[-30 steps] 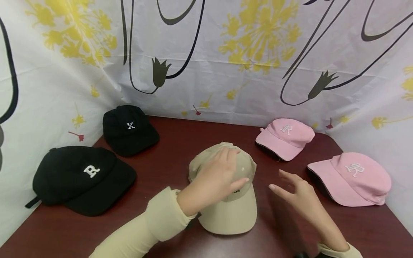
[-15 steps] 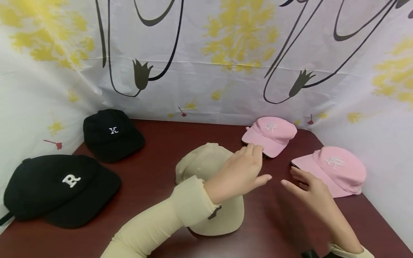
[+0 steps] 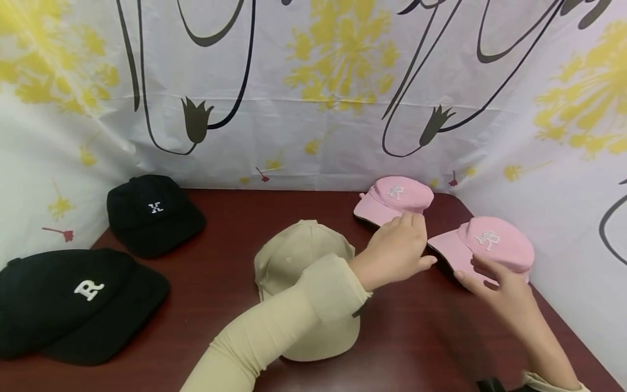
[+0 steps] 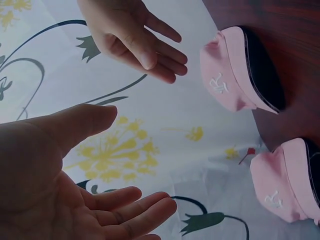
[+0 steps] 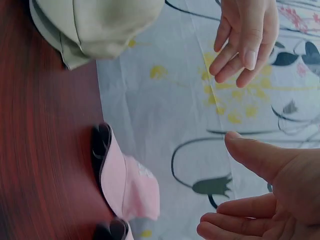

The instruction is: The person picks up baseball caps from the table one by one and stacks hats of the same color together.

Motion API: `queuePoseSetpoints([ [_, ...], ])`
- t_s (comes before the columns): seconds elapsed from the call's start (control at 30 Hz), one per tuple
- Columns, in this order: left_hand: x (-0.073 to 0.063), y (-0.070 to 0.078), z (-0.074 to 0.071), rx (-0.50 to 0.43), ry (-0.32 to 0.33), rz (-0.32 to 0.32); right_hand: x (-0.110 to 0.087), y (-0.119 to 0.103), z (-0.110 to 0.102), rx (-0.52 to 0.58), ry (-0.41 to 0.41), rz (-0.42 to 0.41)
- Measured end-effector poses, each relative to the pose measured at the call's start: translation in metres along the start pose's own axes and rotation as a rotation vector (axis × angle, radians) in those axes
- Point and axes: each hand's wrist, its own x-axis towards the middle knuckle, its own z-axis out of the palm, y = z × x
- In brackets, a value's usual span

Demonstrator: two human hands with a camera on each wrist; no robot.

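We see the left hand (image 3: 392,247) and right hand (image 3: 509,296) hovering apart, fingers loose, grasping nothing. Beyond the right lies the nearer pink baseball cap (image 3: 502,238); beyond the left, the farther pink cap (image 3: 401,194). The beige baseball cap (image 3: 294,250) sits mid-table under the left sleeve (image 3: 274,332). The black R cap (image 3: 59,305) and farther black cap (image 3: 147,218) angle inward, perhaps so their embroidery shows.

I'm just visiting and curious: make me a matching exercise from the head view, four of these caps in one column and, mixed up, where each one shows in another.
Caps:
1. Black cloth cap with a white R
2. Beige cloth cap
3. Black cloth cap with a smaller white emblem
4. Nearer pink cloth cap

Places:
A. Partly behind the beige left sleeve
B. Partly behind the right hand
C. Cut off by the picture's left edge
D. At the dark red table's far left corner

Pairs: 1-C, 2-A, 3-D, 4-B
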Motion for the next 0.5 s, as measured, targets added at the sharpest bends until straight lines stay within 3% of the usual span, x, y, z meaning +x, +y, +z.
queuePoseSetpoints([
  [0.27, 0.034, 0.018, 0.012, -0.021, -0.076, -0.074, -0.005, 0.027, -0.017, -0.042, -0.074, 0.127],
  [0.5, 0.066, 0.033, 0.026, -0.041, -0.185, -0.146, -0.006, 0.048, -0.021, -0.014, -0.08, 0.126],
])
